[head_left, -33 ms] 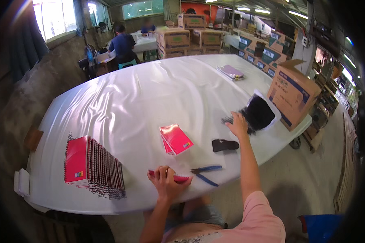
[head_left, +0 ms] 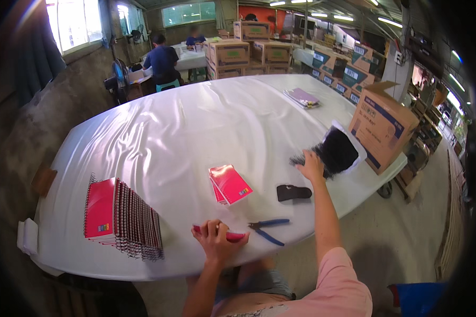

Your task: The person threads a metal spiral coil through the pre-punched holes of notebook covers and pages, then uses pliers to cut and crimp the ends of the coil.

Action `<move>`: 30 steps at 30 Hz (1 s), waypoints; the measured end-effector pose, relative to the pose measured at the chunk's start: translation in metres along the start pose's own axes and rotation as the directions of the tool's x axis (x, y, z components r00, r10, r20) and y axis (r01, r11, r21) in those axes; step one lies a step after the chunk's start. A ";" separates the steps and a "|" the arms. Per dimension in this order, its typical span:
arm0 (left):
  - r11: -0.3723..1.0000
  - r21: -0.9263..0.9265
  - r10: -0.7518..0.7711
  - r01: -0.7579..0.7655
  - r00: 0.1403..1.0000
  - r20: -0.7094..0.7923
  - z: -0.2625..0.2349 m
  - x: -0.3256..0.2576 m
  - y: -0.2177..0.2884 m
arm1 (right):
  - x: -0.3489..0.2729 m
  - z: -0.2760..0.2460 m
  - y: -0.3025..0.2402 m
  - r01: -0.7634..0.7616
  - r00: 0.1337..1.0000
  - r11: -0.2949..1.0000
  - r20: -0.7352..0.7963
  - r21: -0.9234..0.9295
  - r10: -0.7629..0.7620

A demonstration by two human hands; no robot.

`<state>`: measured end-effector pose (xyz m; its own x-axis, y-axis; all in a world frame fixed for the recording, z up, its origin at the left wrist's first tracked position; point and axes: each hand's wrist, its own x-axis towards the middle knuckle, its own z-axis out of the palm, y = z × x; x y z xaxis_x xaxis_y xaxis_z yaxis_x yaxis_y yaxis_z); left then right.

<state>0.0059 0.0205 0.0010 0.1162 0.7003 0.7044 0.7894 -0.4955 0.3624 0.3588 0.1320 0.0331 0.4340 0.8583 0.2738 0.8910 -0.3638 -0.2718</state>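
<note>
My left hand [head_left: 217, 244] is closed around a red notebook [head_left: 237, 237], held on edge at the near side of the table. Farther right, my right hand [head_left: 313, 166] has its fingers bent down onto black spiral coils [head_left: 296, 160], some of which stick out past the fingertips. These coils spill from a white-rimmed tray [head_left: 362, 152] filled with more of them. Two or so red notebooks [head_left: 231, 185] lie loosely stacked ahead of my left hand. Blue-handled pliers [head_left: 275, 220] rest spread beside it, and a dark, flat, rounded object [head_left: 294, 192] lies beyond them.
A tall stack of spiral-bound red notebooks [head_left: 100, 208] stands at the left on the white-covered table [head_left: 169, 132]. Purplish booklets [head_left: 303, 97] lie at the far side. An open cardboard box [head_left: 382, 127] is at the right edge. Two people sit at a table in the background.
The view has shifted very slightly. My right hand stays at the coils, and my left hand keeps hold of the notebook.
</note>
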 end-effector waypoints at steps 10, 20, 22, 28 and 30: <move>0.998 0.045 -0.031 0.034 0.998 -0.061 -0.026 -0.003 -0.008 | 0.029 0.012 0.035 0.305 0.951 0.876 0.067 -0.373 -0.302; 0.997 0.032 -0.072 0.074 0.996 -0.055 -0.019 -0.006 -0.013 | -0.110 -0.063 -0.081 0.370 0.852 0.554 -0.035 0.746 -0.522; 0.992 0.086 -0.084 0.091 0.993 -0.081 -0.024 -0.012 -0.024 | -0.158 -0.063 -0.122 0.256 0.757 0.483 0.137 0.837 -0.638; 0.997 0.062 -0.031 0.039 0.992 -0.123 -0.014 -0.008 -0.020 | -0.197 -0.026 -0.129 0.211 0.846 0.470 0.081 0.857 -0.527; 0.997 0.063 -0.032 0.040 0.992 -0.126 -0.015 -0.008 -0.020 | -0.197 -0.020 -0.131 0.286 0.844 0.453 0.002 0.845 -0.537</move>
<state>-0.0194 0.0170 -0.0031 0.0146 0.6455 0.7637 0.8298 -0.4339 0.3509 0.1591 0.0031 0.0329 -0.1122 0.9202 0.3751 0.4145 0.3864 -0.8239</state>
